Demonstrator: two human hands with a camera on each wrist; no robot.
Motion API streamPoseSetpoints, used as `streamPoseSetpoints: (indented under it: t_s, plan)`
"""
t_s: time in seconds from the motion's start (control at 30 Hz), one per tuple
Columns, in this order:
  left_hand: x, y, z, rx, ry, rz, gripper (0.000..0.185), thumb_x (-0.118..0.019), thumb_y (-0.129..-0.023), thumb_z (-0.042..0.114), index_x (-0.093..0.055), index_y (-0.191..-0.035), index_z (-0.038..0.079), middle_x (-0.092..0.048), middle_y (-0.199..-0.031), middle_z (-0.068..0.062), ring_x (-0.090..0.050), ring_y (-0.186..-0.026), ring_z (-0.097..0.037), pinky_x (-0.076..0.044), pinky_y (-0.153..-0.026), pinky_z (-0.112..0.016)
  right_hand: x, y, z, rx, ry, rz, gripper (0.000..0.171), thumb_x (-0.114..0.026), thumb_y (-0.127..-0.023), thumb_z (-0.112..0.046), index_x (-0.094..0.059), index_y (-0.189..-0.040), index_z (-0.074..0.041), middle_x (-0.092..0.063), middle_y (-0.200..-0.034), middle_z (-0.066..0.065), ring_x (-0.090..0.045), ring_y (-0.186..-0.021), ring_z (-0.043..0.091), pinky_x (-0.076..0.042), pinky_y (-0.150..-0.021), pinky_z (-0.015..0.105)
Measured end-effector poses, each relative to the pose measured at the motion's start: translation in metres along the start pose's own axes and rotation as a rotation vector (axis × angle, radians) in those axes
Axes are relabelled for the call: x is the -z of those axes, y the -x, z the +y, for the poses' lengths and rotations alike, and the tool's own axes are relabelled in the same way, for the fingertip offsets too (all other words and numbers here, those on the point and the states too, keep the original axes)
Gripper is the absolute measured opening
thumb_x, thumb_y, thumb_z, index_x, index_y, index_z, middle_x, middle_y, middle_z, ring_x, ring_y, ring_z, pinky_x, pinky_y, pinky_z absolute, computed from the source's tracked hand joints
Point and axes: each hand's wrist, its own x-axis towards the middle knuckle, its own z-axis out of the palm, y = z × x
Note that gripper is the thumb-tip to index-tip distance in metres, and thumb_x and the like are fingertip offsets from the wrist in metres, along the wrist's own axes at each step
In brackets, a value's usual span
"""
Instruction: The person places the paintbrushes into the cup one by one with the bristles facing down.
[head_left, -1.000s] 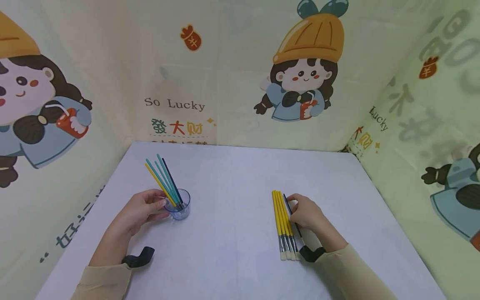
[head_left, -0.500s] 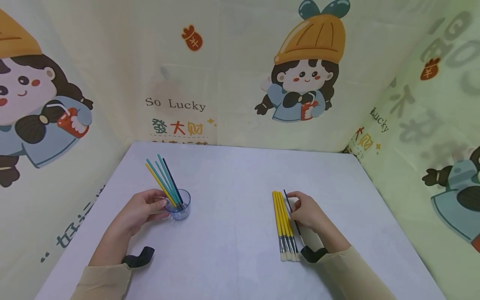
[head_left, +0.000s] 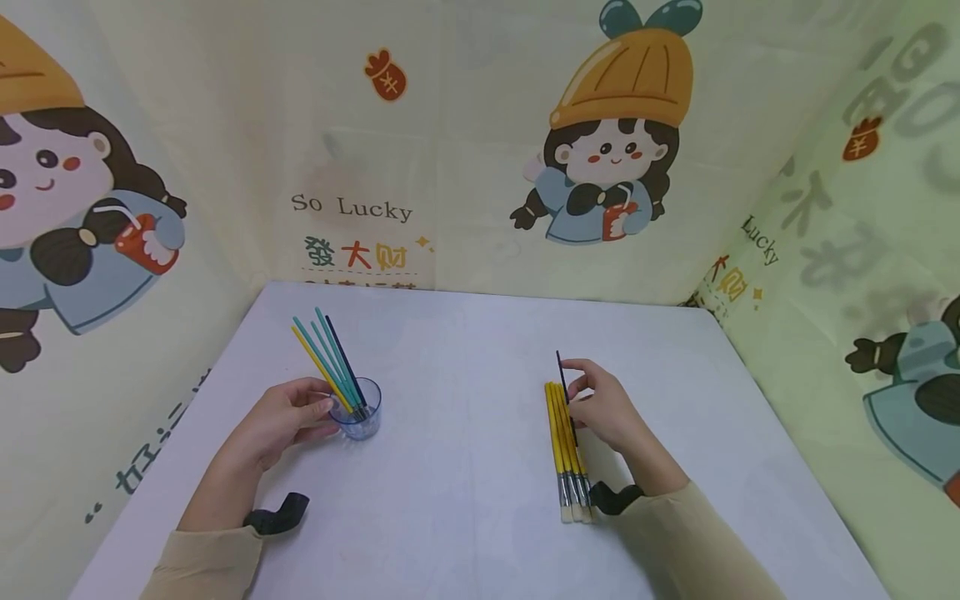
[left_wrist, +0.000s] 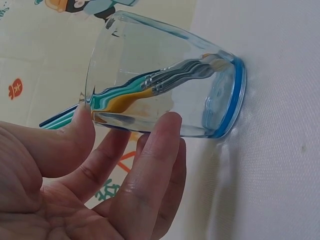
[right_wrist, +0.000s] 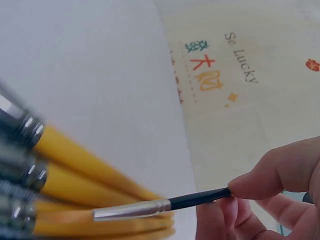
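Note:
At the left of the head view, my left hand holds a clear cup by its side. In the left wrist view, the thumb is at the cup's rim and the fingers lie along its wall. Yellow, teal and dark-handled paintbrushes lean in the cup, bristles down. My right hand pinches a thin dark-handled paintbrush; the right wrist view shows its silver ferrule and orange-brown bristles. Below and beside it, several yellow-handled paintbrushes lie side by side on the table, bristles toward me.
The white tabletop stretches between the two hands. Printed cloth with cartoon figures hangs behind it and along both sides. Each wrist wears a black strap mount.
The right hand has lifted the dark paintbrush from beside the yellow ones and moved it up and slightly left. The left hand and the cup have stayed in place.

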Motion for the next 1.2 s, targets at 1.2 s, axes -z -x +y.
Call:
streamPoseSetpoints:
  t_s: [1.2]
  plan:
    - [0.001,-0.002,0.001,0.006,0.005,-0.015,0.044,-0.064,-0.109,0.014,-0.054,-0.148,-0.005,-0.070,-0.125,-0.019,-0.075,-0.105,-0.015,-0.068,-0.091,-0.033,-0.074,-0.050,-0.105,0.225,-0.343,0.018,0.070,-0.068,-0.093,0.008,-0.055,-0.154,-0.024,-0.060,-0.107,0.012,-0.065,-0.083,0.024,-0.069,-0.073,0.035]
